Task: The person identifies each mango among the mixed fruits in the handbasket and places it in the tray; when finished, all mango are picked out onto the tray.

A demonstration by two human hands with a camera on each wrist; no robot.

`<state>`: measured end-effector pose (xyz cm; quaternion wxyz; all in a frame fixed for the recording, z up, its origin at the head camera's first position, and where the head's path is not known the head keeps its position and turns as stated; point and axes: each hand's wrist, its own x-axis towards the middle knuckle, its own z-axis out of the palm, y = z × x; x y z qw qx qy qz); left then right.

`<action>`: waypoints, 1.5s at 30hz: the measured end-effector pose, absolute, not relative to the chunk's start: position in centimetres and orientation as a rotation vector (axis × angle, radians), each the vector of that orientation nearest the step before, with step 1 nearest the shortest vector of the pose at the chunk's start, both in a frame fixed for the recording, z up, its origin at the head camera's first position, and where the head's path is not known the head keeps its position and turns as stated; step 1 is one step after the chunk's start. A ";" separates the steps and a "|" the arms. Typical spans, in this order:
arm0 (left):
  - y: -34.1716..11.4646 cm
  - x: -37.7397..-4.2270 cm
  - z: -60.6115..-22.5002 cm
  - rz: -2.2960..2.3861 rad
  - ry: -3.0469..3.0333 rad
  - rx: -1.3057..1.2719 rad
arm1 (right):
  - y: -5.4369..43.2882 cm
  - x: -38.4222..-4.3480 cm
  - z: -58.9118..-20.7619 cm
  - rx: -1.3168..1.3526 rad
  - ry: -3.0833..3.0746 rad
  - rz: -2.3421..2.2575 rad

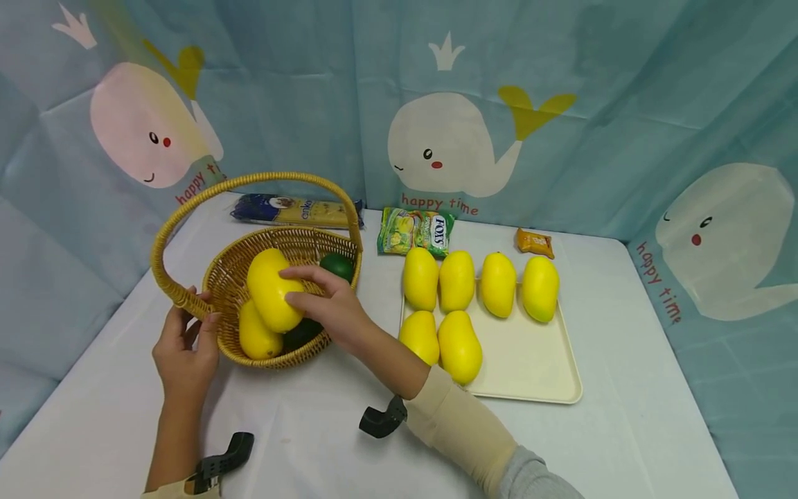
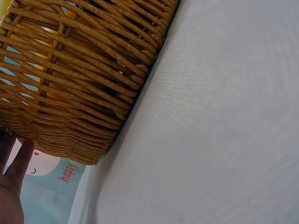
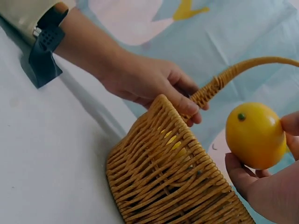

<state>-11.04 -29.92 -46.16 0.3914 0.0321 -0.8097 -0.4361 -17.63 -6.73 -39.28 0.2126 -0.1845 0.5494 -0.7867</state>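
A yellow mango [image 1: 269, 287] is held in my right hand [image 1: 341, 305] above the wicker basket [image 1: 299, 239]. The right wrist view shows my thumb and fingers pinching that mango [image 3: 256, 135], its green stem spot facing the camera. My left hand [image 1: 187, 350] grips the foot of the basket's handle [image 1: 249, 179] at the left rim, thumb on the near side. Inside the basket lie another yellow mango [image 1: 257, 337] and two dark green fruits, one at the right [image 1: 337, 265], the other partly hidden below the held mango.
Right of the basket, a cream tray [image 1: 524, 364] carries several yellow mangoes [image 1: 460, 346]. Behind it lie a green FOX'S candy bag [image 1: 414, 232] and a small orange packet [image 1: 534, 242]. A long blue-and-yellow pack [image 1: 299, 211] lies behind the basket, near the curtain [image 1: 299, 104].
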 end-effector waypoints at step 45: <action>-29.6 -11.1 -46.1 -1.109 -2.080 0.148 | 2.8 -14.8 -38.1 -0.492 1.629 -2.186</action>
